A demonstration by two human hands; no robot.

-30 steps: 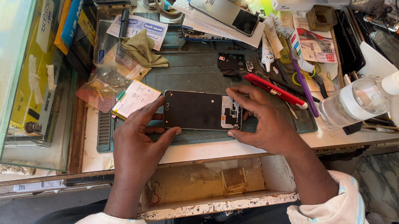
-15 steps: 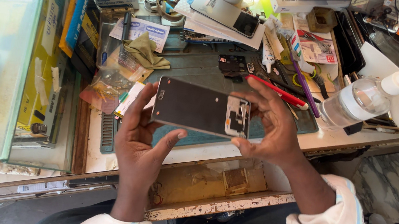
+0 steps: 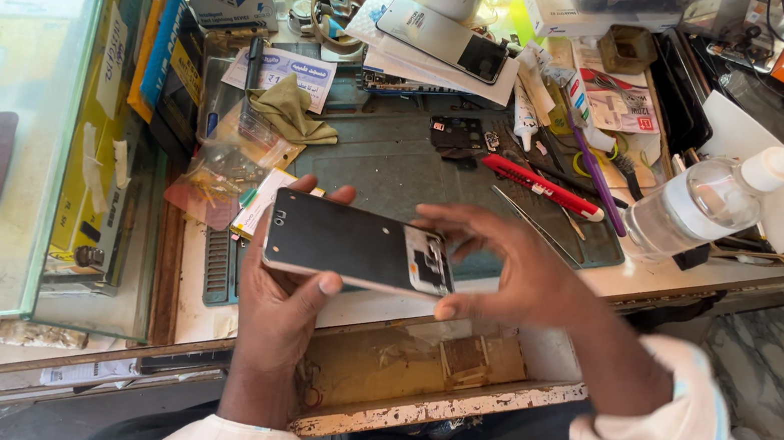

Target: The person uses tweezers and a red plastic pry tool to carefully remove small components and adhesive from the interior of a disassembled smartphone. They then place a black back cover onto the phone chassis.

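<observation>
Left hand point(image 3: 285, 302) is wrapped around the left end of an opened phone point(image 3: 359, 244), thumb pressed under its lower edge. Right hand point(image 3: 516, 277) pinches the phone's right end, fingertips point(image 3: 446, 310) at the exposed pale corner. The phone is held level at centre frame, above the green mat point(image 3: 389, 164) and just over an open drawer point(image 3: 412, 374). A slip could be caused by the light fingertip grip, and the phone would likely drop into the drawer or strike the bench edge. Loose inner parts could be jarred. Compared with the earlier frame, the phone has been lifted off the mat and drawn nearer the body.
</observation>
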